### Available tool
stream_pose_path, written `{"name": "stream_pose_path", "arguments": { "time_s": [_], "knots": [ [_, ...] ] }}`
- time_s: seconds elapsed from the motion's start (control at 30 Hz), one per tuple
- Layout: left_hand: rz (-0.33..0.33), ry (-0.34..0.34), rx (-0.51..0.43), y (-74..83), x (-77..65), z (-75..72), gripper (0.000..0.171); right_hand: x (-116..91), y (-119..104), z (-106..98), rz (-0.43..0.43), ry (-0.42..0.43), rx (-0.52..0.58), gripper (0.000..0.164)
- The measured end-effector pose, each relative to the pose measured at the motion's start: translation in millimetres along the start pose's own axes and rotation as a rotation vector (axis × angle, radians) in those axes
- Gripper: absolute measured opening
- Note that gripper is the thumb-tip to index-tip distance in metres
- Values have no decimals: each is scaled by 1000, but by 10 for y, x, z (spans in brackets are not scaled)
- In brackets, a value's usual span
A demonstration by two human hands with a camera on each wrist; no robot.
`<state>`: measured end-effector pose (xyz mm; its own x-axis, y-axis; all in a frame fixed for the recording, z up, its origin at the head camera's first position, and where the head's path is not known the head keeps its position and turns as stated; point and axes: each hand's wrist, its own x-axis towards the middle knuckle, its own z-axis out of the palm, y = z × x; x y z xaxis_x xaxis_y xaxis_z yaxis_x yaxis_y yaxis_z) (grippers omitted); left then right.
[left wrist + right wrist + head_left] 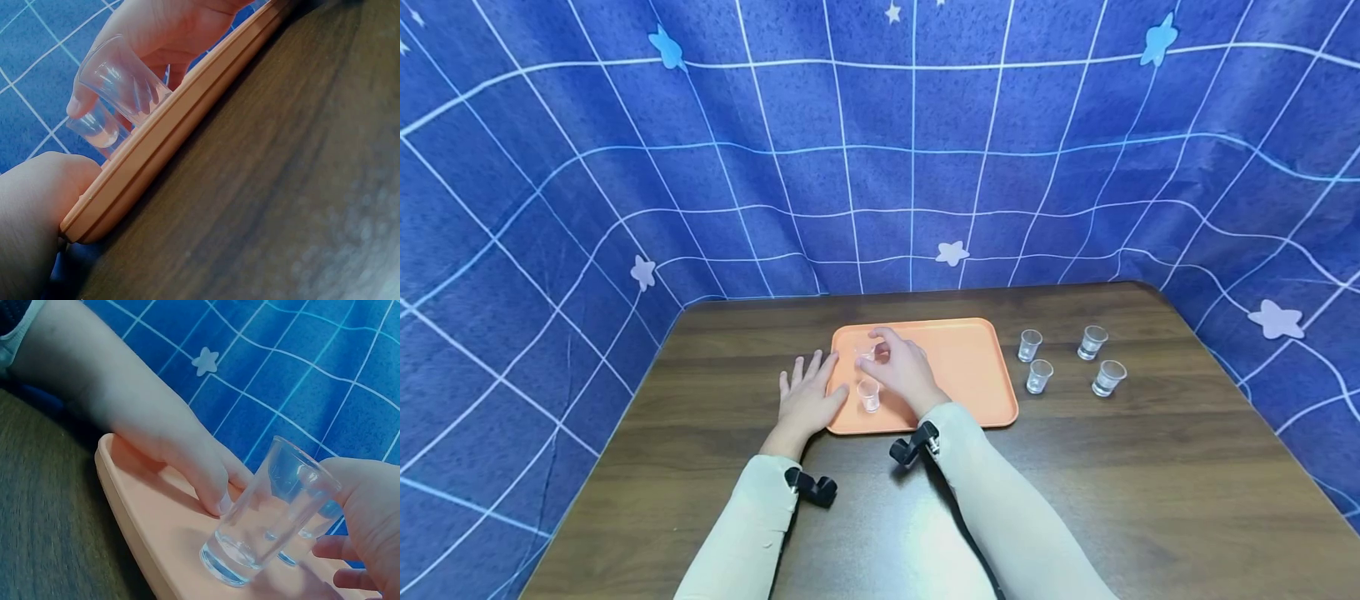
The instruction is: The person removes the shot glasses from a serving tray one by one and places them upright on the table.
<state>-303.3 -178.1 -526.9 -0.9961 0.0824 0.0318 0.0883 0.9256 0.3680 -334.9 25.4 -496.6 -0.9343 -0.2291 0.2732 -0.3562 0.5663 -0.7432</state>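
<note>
Two clear shot glasses stand on the left part of an orange tray [962, 375]. My right hand [904, 371] reaches over the tray, thumb and fingers curled round the farther shot glass [865, 355]. The nearer shot glass [868, 396] stands upright just in front of it, untouched; in the right wrist view this glass [256, 519] partly hides the one at my fingers [340, 550]. My left hand [808, 398] lies at the tray's left edge with fingers spread, its thumb over the rim. In the left wrist view the gripped glass [97, 128] sits behind the nearer one.
Several more shot glasses [1037, 377] stand upright on the wooden table [1097, 467], right of the tray. A blue curtain [880, 183] with white grid lines and stars hangs behind the table and at its sides.
</note>
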Motion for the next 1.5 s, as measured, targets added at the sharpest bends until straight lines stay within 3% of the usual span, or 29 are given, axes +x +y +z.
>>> {"name": "stream_pose_path", "arguments": {
  "time_s": [0.57,1.0,1.5],
  "knots": [
    [-4,-12,-7,97,14,15,70,11,6,-15,-33,23,-77,41],
    [3,-8,-3,95,15,39,71,-27,72,-70,-71,67,-117,41],
    [-6,-5,-5,-5,2,10,71,-177,322,-410,-49,96,-98,47]
  ]
}}
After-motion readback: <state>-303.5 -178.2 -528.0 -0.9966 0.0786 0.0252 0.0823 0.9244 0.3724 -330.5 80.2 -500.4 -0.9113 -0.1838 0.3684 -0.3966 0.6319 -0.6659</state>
